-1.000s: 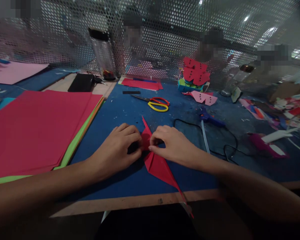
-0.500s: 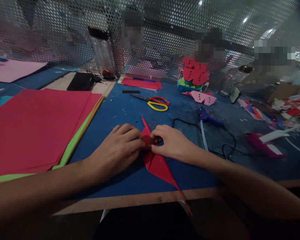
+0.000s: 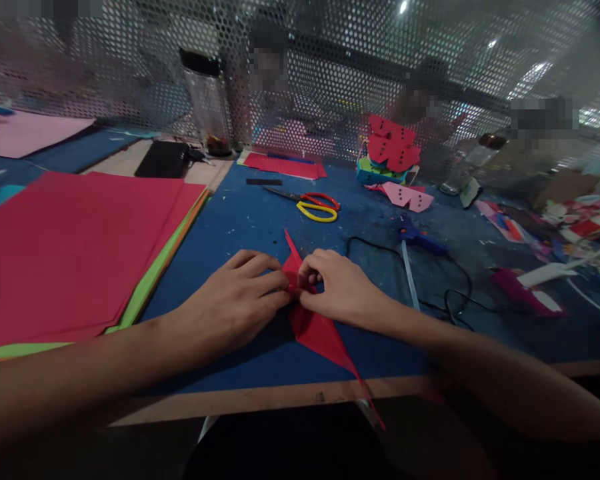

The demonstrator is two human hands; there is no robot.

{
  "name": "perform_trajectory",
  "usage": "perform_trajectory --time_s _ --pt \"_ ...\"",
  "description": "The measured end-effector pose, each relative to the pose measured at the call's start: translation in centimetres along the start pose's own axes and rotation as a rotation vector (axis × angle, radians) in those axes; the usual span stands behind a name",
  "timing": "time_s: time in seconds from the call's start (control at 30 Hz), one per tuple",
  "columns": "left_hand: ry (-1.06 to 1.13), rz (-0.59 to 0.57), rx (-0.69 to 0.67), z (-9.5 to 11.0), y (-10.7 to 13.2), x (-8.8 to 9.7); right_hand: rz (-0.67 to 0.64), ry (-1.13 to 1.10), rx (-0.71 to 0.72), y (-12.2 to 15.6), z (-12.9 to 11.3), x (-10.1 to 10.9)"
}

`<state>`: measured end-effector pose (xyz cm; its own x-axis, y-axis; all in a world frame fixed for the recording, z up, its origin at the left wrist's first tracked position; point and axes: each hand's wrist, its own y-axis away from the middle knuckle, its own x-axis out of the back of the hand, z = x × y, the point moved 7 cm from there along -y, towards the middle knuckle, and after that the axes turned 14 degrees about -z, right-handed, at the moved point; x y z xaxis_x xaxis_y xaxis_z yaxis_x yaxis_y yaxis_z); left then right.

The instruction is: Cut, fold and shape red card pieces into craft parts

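A folded piece of red paper (image 3: 320,337) lies slantwise on the blue tabletop, its long thin tip reaching past the table's front edge. My left hand (image 3: 245,297) pinches its middle from the left, fingertips bent down onto a fold. From the right, my right hand (image 3: 335,287) pinches the same middle part between thumb and curled fingers. The fingertips of both hands nearly meet and cover the fold there. Beyond the hands lie scissors (image 3: 317,207) with one red and one yellow handle.
A stack of red sheets (image 3: 80,253) over green and orange ones lies left. A blue glue gun (image 3: 420,237) with a black cord lies right. Folded red and pink paper pieces (image 3: 395,147) stand behind. A clear bottle (image 3: 207,107) stands by the perforated metal screen (image 3: 325,87).
Both hands stay at the paper's middle, with only slight finger movement; my right fingertips have shifted a little to the left. The view has moved slightly.
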<state>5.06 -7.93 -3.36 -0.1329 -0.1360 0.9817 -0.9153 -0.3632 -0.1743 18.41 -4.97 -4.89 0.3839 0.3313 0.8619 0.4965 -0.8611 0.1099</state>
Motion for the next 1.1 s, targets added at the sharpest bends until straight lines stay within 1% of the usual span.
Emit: perform_trajectory --time_s 0.23,0.53,0.67,0.77,0.97,1.1 --pt "-0.018 -0.016 -0.025 0.0 0.0 0.3 -0.011 0.004 -0.022 0.0 -0.1 0.0" --pt "0.065 -0.039 -0.051 -0.5 0.2 0.3 -0.009 -0.028 0.012 0.0 0.3 0.0" --pt "0.088 -0.025 -0.070 -0.6 0.3 0.4 -0.003 -0.028 0.019 0.0 0.3 -0.1" --pt "0.088 -0.023 -0.070 -0.7 0.4 0.3 -0.006 -0.039 0.014 -0.1 0.5 -0.1" --pt "0.119 -0.009 -0.053 -0.9 0.5 0.3 -0.057 -0.144 0.031 -0.2 1.0 0.0" --pt "0.111 -0.041 -0.062 -0.9 0.6 0.0 -0.049 -0.119 0.041 0.0 0.9 0.0"
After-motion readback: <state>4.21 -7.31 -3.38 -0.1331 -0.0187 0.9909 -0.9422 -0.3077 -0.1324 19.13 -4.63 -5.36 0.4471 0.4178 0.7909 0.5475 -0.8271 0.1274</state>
